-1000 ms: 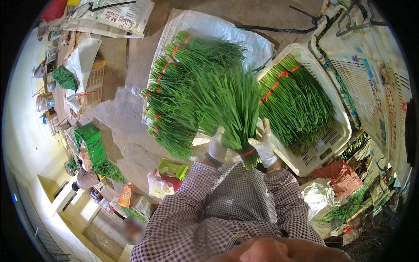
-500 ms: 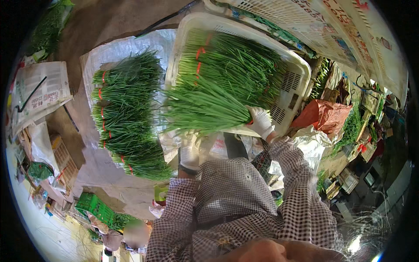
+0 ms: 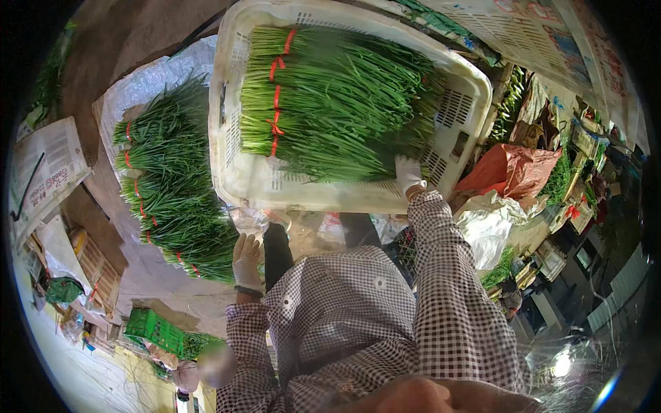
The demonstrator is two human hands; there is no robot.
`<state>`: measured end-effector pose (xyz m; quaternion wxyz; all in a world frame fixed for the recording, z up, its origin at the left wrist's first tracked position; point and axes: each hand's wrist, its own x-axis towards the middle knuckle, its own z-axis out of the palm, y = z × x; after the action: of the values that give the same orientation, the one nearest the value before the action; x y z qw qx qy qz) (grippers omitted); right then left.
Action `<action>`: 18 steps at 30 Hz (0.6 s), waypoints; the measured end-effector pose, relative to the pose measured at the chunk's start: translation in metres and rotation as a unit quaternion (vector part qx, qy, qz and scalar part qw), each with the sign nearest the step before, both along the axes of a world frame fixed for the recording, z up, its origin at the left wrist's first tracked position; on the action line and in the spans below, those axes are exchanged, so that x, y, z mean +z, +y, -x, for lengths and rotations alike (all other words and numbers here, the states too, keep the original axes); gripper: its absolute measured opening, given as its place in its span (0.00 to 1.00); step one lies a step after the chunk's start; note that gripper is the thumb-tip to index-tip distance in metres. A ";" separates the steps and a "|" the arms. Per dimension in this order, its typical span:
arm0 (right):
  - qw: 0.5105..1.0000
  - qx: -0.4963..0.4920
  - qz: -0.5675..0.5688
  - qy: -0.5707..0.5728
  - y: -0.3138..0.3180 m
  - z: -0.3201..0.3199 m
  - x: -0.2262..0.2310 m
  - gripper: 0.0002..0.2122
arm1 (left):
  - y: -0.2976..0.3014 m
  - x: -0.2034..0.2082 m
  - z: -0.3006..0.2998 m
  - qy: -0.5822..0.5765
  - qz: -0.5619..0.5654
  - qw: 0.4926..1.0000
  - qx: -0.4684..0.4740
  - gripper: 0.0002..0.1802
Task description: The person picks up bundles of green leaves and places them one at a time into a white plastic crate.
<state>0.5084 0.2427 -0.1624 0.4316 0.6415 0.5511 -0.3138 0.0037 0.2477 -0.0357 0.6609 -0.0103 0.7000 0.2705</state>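
Observation:
Inside a white plastic crate [image 3: 227,172], a dense layer of green chives [image 3: 344,103] lies in bunches, pale stem ends to the left, with red ties [image 3: 277,103] around them. My right hand [image 3: 409,173], in a white glove, reaches over the crate's near wall and touches the chives at their right near end. Its fingertips are partly lost among the leaves, so their grip is unclear. My left hand [image 3: 246,261], also gloved, is held open with fingers apart, empty. It is beside a row of tied chive bunches [image 3: 172,186] at the left.
The row rests on a pale plastic sheet [image 3: 113,117]. An orange-red bag [image 3: 509,168] and a white bag [image 3: 485,227] are right of the crate. At lower left stand a green crate [image 3: 155,330] and another person [image 3: 187,378]. Stacked pale crates [image 3: 496,41] rise at upper right.
The bunch of chives that my right hand held raised over the near rim is now down in the crate. My left hand has moved left, away from the bunch. The view has shifted.

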 end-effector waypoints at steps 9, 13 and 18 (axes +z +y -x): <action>0.993 0.094 -0.024 -0.066 -0.008 -0.017 -0.014 0.41 | -0.027 -0.025 0.008 0.041 0.015 0.999 -0.021 0.24; 1.000 -0.003 -0.010 0.006 0.090 0.070 0.060 0.25 | -0.066 -0.054 0.044 0.031 -0.030 0.996 0.078 0.25; 0.750 0.127 -0.414 0.500 0.191 0.276 0.139 0.13 | -0.103 -0.122 0.082 0.102 -0.014 0.976 0.194 0.22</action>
<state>0.2328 0.4337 -0.0230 -0.1775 0.4330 0.8406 -0.2728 -0.0778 0.1451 -0.1572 0.5211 -0.1092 0.7442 0.4034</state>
